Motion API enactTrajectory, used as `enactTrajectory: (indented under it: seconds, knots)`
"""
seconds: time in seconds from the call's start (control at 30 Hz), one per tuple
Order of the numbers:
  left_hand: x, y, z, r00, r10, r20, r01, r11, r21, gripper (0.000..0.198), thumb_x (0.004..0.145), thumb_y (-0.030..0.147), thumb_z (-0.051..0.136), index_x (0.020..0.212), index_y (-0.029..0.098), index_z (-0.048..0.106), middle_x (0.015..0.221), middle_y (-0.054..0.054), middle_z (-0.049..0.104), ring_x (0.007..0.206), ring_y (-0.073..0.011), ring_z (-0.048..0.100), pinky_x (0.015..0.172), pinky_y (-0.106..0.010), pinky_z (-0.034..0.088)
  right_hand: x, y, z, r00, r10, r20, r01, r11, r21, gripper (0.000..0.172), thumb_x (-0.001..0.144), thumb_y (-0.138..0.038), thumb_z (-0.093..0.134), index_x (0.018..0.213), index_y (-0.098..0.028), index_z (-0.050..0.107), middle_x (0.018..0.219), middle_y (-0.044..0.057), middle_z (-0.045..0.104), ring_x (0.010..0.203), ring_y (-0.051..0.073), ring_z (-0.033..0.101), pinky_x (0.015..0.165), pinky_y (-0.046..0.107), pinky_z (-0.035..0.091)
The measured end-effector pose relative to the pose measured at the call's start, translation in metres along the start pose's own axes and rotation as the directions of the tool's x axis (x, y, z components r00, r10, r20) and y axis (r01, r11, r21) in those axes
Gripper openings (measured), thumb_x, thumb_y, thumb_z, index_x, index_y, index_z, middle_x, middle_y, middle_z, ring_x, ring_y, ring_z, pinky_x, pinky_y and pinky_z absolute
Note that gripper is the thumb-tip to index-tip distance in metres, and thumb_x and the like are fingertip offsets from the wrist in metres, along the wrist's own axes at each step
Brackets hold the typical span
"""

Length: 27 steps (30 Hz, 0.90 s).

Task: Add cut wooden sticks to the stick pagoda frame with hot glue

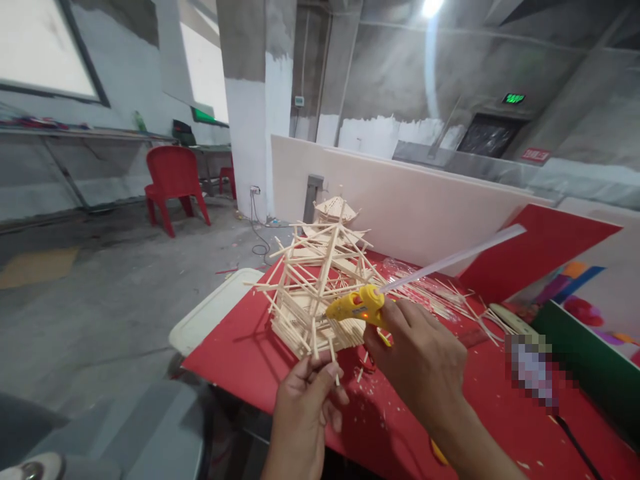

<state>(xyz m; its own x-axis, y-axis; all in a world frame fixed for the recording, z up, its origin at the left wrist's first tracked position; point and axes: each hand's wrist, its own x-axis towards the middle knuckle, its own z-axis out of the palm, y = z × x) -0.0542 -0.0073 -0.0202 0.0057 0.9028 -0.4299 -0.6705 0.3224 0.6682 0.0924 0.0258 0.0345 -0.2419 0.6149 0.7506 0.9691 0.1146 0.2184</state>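
A tiered pagoda model [327, 260] built from thin wooden sticks stands on a red board [240, 363]. My right hand [420, 353] grips a yellow hot glue gun [357, 305], its nozzle pointing left at the front of the model's lower tier. A long translucent glue stick [455, 257] juts from the back of the gun. Below the nozzle, my left hand [311, 393] pinches a short wooden stick [334, 360] between thumb and fingers, close to the model's front edge. Whether the nozzle touches wood I cannot tell.
Loose sticks and plastic wrap [430, 293] lie behind the glue gun. A green board [575, 360] and a blurred-out item [533, 373] are at the right. A grey stool [135, 427] stands lower left, a red chair [175, 177] farther back. Wood scraps dot the red surface.
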Motion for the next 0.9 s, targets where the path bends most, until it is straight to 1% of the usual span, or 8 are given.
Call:
enactTrajectory:
  seconds: [0.13,0.37,0.6,0.77,0.9]
  knots:
    - [0.0039,0.0010,0.0003,0.999,0.041,0.025,-0.041,0.999,-0.004,0.034,0.061,0.028,0.086,0.085,0.015,0.065,0.059,0.003,0.061,0.044,-0.0088,0.055,0.031,-0.015,0.038,0.0013,-0.0010,-0.0013,1.000,-0.016,0.003,0.016,1.000,-0.004,0.020,0.085,-0.024,0.058,0.103,-0.019,0.065,0.073,-0.001,0.060,0.072,0.016,0.053,0.062,0.029,0.028]
    - [0.0071,-0.0007,0.0002,0.996,0.074,0.047,-0.073,0.997,-0.018,0.035,0.062,0.029,0.085,0.085,0.015,0.064,0.060,0.004,0.060,0.046,-0.0093,0.056,0.032,-0.016,0.042,0.0020,-0.0020,-0.0035,0.999,-0.044,0.003,0.044,0.999,-0.009,0.021,0.085,-0.023,0.057,0.104,-0.018,0.065,0.075,0.000,0.062,0.071,0.016,0.053,0.064,0.029,0.031]
    - [0.0062,0.0000,0.0005,0.996,0.052,0.067,-0.050,0.998,-0.040,0.036,0.061,0.033,0.086,0.081,0.016,0.061,0.061,0.003,0.062,0.044,-0.0088,0.057,0.033,-0.015,0.042,0.0018,-0.0017,-0.0038,0.999,-0.054,0.007,0.054,0.998,-0.011,0.022,0.085,-0.023,0.057,0.106,-0.018,0.065,0.074,0.000,0.061,0.072,0.017,0.052,0.065,0.029,0.031]
    - [0.0065,0.0003,-0.0002,0.997,0.043,0.065,-0.041,0.999,-0.031,0.035,0.063,0.032,0.084,0.082,0.016,0.059,0.061,0.004,0.062,0.043,-0.0092,0.057,0.034,-0.016,0.043,0.0011,-0.0008,-0.0048,0.999,-0.051,-0.006,0.051,0.999,-0.014,0.021,0.085,-0.022,0.057,0.103,-0.018,0.066,0.074,0.000,0.061,0.072,0.017,0.052,0.065,0.030,0.032]
    - [0.0056,-0.0004,-0.0004,0.997,0.042,0.070,-0.040,0.999,-0.024,0.033,0.065,0.032,0.083,0.081,0.016,0.059,0.061,0.003,0.062,0.043,-0.0090,0.057,0.034,-0.016,0.041,0.0017,-0.0012,-0.0031,0.999,-0.050,-0.009,0.050,0.999,-0.012,0.020,0.085,-0.022,0.057,0.102,-0.018,0.066,0.073,0.000,0.060,0.072,0.017,0.052,0.065,0.030,0.031]
